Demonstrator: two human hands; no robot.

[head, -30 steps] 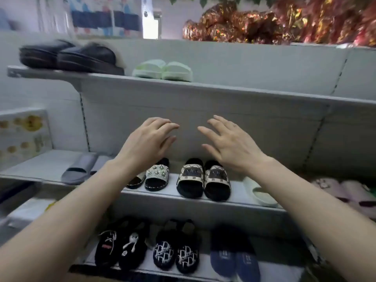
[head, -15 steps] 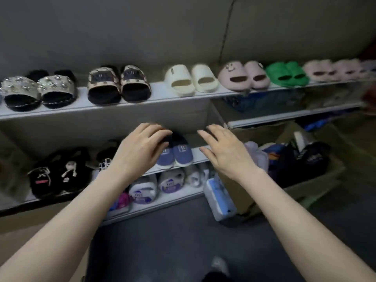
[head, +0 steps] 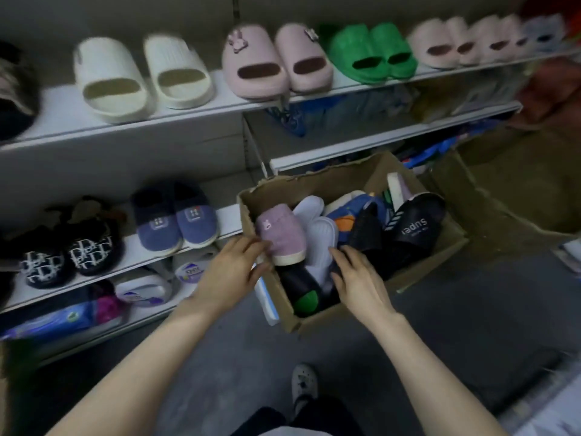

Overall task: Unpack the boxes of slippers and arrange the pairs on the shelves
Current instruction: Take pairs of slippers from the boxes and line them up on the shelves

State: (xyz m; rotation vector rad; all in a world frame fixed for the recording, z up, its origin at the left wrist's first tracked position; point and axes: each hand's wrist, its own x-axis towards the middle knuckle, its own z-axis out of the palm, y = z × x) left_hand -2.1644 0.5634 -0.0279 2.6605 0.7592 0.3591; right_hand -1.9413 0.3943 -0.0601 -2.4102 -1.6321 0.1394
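Closest to me, at the bottom edge, a foot in a grey clog (head: pixel 303 385) stands on the grey floor (head: pixel 440 325), with dark trouser legs just below it. Two bare forearms reach forward to the cardboard box (head: pixel 314 324), which sits on the floor right against the shelving. The left grip (head: pixel 232 272) is open over the box's near left corner. Its relaxed fingertips touch the side of a lilac plush slipper (head: pixel 281 234) lying on top of the pile, and the thumb sits apart underneath, closed on nothing. The right grip (head: pixel 361 278) is open too, fingers spread and fairly straight, resting on the pile inside the box, where its fingertips meet a black ribbed slipper (head: pixel 364 234) beside a white slipper (head: pixel 317 234). I cannot tell whether it presses down. The box is crammed: a black slipper with a green patch (head: pixel 301 294) lies at the near end, and a black slide printed "super" (head: pixel 412 228) leans toward the right wall. Past the box to the left, the lower shelf (head: pixel 226 215) carries a blue-purple pair (head: pixel 176 221) and a black pair with white lettering (head: pixel 69 253), toes toward me. Higher and farther, the upper shelf (head: pixel 188 114) holds a row of cream slides (head: pixel 141 73), a pink pair (head: pixel 276 61), a green pair (head: pixel 374 55) and pale pink pairs (head: pixel 456 42), blurred at the far right.
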